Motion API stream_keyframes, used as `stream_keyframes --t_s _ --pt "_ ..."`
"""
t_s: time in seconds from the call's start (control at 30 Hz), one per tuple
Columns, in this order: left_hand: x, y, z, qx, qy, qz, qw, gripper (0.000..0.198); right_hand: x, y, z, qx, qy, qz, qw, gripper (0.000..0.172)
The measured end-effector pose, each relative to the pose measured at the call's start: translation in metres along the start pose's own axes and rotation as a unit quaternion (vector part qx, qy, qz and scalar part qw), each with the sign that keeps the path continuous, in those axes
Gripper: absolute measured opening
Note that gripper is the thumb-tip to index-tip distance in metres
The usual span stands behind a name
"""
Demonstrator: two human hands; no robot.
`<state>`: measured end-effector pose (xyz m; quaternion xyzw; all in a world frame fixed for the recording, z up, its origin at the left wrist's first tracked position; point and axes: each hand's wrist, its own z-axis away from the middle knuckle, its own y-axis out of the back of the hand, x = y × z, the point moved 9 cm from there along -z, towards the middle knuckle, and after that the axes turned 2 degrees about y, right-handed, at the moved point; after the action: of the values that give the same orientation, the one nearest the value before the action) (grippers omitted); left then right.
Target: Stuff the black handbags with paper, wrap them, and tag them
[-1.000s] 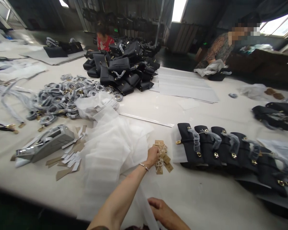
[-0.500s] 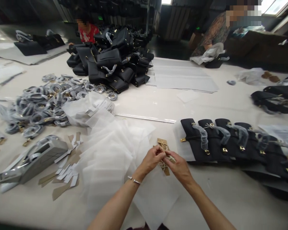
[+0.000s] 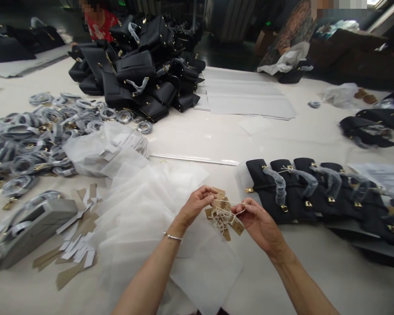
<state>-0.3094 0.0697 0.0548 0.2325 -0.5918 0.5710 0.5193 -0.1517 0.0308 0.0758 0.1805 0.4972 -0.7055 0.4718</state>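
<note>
A thin pale string (image 3: 228, 201) runs between my two hands, pinched at each end. My left hand (image 3: 197, 204) is closed on its left end, and my right hand (image 3: 258, 223) grips the other end with thumb and fingertips. Just below the string lies a small heap of brown cardboard tags (image 3: 226, 235) with tangled off-white cords (image 3: 220, 218). Under them spread sheets of thin white tissue (image 3: 210, 267). To the right of my right hand, several black handbags (image 3: 261, 175) lie overlapping in a row, their handles wrapped in clear film.
A large pile of black bags (image 3: 136, 65) stands at the back. Coiled, wrapped straps (image 3: 29, 144) cover the left side, near a grey tape dispenser (image 3: 41, 232) and scattered paper strips (image 3: 80, 245). Flat white sheets (image 3: 246, 94) lie beyond. Two other people are across the table.
My hands have moved apart, stretching the string between them and uncovering the tags and cords below. The view has shifted slightly to the right and down.
</note>
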Motion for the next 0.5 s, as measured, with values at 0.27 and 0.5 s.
stream_keyframes --t_s 0.27,0.5 --pt "-0.007 -0.015 -0.001 0.031 0.062 0.146 0.987 0.042 0.004 0.004 0.01 -0.001 -0.031 -0.073 0.997 0.019" --pt "-0.011 -0.031 -0.008 0.085 0.071 0.17 0.979 0.045 0.025 0.013 0.016 0.021 -0.094 0.221 0.971 0.036"
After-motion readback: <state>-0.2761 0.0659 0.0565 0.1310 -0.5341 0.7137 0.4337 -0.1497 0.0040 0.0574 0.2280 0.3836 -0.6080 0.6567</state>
